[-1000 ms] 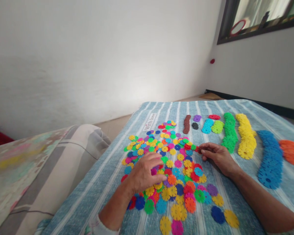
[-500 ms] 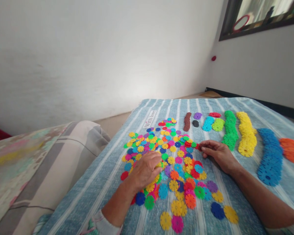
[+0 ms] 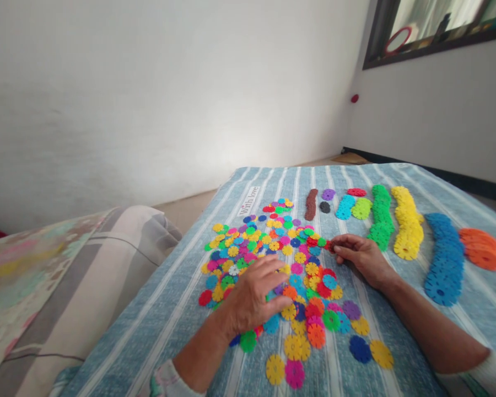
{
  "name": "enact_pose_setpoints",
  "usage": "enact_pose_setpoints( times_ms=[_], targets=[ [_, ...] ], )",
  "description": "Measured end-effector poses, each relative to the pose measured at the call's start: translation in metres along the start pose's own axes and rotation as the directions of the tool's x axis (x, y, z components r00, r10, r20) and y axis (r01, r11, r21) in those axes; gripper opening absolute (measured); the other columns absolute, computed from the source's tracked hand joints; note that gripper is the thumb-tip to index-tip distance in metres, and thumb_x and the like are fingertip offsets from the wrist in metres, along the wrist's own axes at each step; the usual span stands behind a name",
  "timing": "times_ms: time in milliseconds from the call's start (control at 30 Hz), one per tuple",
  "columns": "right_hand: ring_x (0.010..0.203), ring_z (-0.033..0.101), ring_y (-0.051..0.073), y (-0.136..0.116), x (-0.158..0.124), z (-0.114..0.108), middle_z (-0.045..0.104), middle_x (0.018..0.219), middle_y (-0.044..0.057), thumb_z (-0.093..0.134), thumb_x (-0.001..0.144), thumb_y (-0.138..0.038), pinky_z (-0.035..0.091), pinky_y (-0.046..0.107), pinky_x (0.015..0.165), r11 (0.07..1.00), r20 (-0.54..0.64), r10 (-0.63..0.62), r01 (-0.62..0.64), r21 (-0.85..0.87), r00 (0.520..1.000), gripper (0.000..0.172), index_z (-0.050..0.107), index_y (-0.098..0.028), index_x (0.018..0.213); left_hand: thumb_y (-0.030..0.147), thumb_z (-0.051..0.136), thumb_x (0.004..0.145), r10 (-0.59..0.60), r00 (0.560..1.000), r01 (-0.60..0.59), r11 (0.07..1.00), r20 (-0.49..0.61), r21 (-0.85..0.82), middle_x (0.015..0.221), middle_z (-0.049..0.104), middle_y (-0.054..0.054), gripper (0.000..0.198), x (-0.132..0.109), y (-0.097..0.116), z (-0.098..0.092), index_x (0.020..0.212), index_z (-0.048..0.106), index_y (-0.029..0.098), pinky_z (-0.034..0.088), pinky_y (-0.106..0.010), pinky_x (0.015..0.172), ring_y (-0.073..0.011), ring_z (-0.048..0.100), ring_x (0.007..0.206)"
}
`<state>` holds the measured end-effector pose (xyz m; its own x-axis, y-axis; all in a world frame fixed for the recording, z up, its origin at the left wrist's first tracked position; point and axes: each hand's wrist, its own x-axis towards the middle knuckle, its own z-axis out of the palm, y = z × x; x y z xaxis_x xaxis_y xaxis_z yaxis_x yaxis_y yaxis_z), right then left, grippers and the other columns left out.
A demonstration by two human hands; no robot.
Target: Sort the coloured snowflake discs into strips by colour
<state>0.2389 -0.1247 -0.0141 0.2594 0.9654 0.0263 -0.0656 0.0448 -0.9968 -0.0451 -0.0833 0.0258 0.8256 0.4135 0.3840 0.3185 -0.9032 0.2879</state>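
Note:
A loose spread of notched plastic discs [image 3: 275, 245] in many colours lies on a striped blue cloth [image 3: 165, 309]. Over its middle hovers my left hand [image 3: 252, 292], fingers apart, with nothing seen in it; it hides some discs below. At the right edge of the spread, my right hand [image 3: 364, 259] has thumb and fingertips pinched together on a red disc [image 3: 328, 245], mostly covered by the fingers. Near that hand runs an overlapping row of green discs [image 3: 381, 218].
Further right are rows of yellow discs [image 3: 407, 223], blue discs [image 3: 444, 259] and orange discs [image 3: 481, 249]. Behind stand smaller groups: brown [image 3: 311, 205], purple [image 3: 328, 194], black [image 3: 324, 207], light blue [image 3: 345, 207], lime [image 3: 361, 209] and red [image 3: 356, 192]. A covered bed-like surface [image 3: 119, 259] is at left.
My left hand has lifted slightly off the discs, shifted toward me, and its fingers have spread. My right hand stays at the red disc. The view has turned slightly right.

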Motion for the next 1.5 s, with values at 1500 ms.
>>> enact_pose_setpoints(
  times_ms=[1500],
  targets=[
    [0.05,0.054,0.009,-0.002,0.006,0.005,0.066,0.069,0.0,0.073,0.064,-0.034,0.04,0.024,0.051,0.999,0.009,-0.042,0.041,0.026,0.999,0.023,0.067,-0.018,0.079,0.017,0.054,0.076,-0.264,0.961,0.264,0.964,0.078,0.013,0.122,0.062,-0.008,0.016,-0.004,-0.027,-0.002,0.083,0.068,0.02,0.044,-0.043,0.101,-0.026,0.053,0.119]
  ],
)
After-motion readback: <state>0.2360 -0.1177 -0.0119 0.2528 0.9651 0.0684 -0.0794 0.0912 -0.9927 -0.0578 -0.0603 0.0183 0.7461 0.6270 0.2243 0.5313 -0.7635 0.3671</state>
